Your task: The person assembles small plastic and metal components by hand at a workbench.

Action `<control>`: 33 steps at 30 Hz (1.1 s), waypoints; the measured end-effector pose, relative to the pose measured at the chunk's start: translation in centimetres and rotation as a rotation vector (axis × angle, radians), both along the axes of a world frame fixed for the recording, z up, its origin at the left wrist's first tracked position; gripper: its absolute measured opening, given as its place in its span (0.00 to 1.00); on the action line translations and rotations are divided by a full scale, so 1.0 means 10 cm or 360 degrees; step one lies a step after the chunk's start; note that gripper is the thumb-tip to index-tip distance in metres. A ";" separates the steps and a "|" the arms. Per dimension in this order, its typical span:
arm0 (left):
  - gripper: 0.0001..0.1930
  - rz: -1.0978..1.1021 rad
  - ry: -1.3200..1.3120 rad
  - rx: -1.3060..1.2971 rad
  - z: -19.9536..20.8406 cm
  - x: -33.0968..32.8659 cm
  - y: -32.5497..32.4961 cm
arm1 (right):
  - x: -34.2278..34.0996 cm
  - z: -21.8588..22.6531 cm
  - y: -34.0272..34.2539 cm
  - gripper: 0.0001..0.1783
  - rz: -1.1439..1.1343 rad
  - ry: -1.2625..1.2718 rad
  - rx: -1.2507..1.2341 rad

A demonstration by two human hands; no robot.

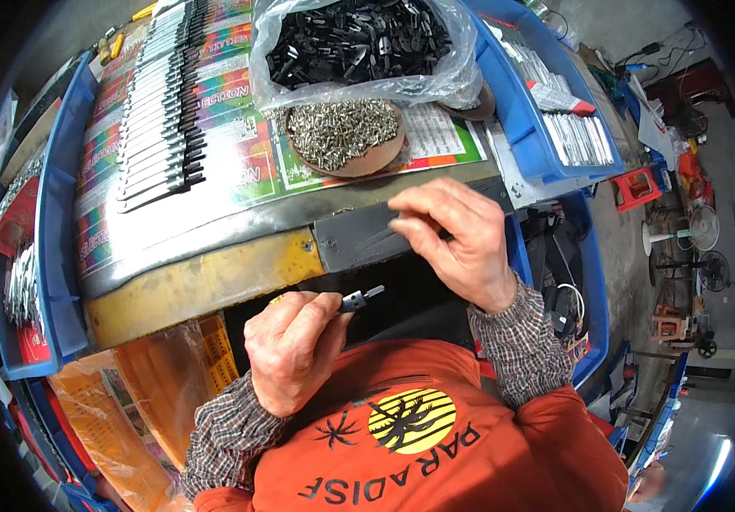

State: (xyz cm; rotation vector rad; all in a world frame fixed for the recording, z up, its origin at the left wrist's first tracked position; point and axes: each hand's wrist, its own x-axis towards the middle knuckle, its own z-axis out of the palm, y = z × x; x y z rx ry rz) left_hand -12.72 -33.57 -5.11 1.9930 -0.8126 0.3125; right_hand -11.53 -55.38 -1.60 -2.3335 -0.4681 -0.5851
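Low in front of my body, my left hand is closed, its thumb and fingers pinching a small dark metal piece with holes and a narrow silvery tip pointing right. My right hand hovers over the table's front edge, apart from that piece. Its thumb and fingertips are pressed together; whatever they hold is too small to make out. Beyond it, small silvery metal pins are heaped on a round brown tray. Behind them, a clear plastic bag is full of black parts.
Slim silvery strips with black ends lie in a long row at the left. Blue bins stand left and right, holding metal pieces. Another blue bin sits lower right. The table's yellow front edge faces me.
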 end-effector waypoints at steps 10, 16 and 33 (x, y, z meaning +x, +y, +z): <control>0.15 0.0129 -0.0023 0.0129 0.09 0.08 0.19 | 0.47 -0.06 0.03 0.18 -0.0144 -0.0159 -0.0500; 0.12 0.0143 0.0062 0.0121 0.09 0.07 0.21 | 0.48 -0.10 0.04 0.17 -0.0124 -0.0139 -0.0520; 0.12 0.0099 0.0190 0.0136 0.15 -0.04 0.15 | 0.18 0.07 0.18 0.05 0.0219 0.0257 0.0172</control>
